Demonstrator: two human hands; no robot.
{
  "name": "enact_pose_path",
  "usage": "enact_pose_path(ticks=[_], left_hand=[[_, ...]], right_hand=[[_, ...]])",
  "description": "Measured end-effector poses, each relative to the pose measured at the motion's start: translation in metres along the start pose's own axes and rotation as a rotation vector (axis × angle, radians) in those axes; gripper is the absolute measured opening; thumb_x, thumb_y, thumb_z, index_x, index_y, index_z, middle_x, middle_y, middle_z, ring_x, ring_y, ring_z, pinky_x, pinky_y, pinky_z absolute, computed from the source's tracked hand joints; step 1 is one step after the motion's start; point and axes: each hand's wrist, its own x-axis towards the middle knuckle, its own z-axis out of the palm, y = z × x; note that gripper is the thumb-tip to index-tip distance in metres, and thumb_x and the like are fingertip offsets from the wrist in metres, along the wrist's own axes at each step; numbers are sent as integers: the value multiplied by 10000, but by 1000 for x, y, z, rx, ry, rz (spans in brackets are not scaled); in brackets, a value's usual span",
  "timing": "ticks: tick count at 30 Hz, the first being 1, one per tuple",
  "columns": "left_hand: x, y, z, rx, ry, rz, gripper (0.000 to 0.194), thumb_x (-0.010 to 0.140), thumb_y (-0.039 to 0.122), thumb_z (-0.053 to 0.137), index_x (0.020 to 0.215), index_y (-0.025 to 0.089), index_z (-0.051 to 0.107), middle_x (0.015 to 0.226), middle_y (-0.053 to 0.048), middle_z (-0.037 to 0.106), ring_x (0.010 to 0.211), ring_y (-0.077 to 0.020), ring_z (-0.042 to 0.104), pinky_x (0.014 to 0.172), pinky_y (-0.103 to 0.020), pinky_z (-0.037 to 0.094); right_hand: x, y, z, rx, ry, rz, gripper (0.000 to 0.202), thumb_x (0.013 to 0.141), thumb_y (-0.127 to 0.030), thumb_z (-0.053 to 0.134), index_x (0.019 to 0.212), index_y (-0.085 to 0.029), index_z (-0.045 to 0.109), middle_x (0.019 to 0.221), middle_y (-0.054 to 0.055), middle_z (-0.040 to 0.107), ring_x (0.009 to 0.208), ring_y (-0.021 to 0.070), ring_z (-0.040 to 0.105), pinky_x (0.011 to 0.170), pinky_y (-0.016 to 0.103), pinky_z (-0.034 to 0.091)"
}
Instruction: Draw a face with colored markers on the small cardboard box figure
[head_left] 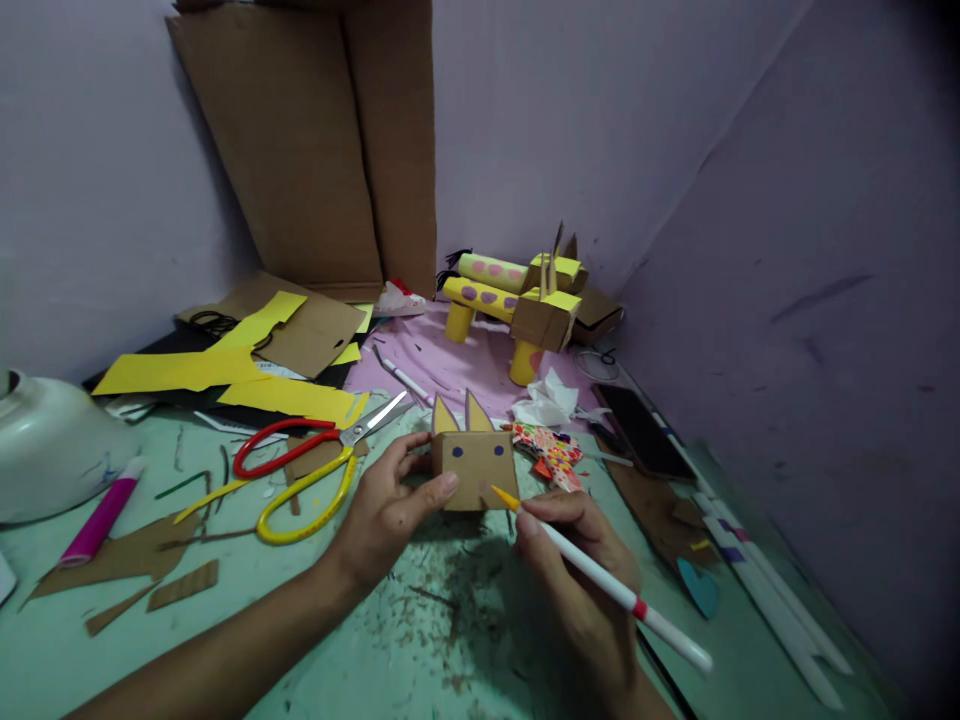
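My left hand (397,505) grips a small cardboard animal head (472,465) by its left side, thumb across the front. Two pointed ears stand on its top, and two dark blue dots mark its face. In my right hand (577,575) is a white marker (600,580) with a red band. Its orange tip is at the lower front of the head, near a faint pinkish mark; whether it touches cannot be made out. Scissors (349,435) with red and yellow handles lie open left of my left hand. A patterned paper bow (551,455) rests behind my right hand.
Two yellow cardboard animals (487,297) with spots stand at the back. Yellow paper strips (180,370), a purple glue stick (101,515) and cardboard scraps lie left. To the right are a phone (645,430), a blue heart (697,588) and several white markers (772,600).
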Motion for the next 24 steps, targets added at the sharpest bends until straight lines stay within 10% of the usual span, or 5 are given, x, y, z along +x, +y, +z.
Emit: enact_pose_path(ticks=[24], left_hand=[[-4,2,0,-18,-47,5,784,687,443,859,1289,139,459,1244,-177,658,1118,-343,667,859,-362,563]], right_hand=[[3,6,-6,-233,-133,-298,85,895,-203,634,819,-238,649,595,-58,640,441,81,563,420,151,422]])
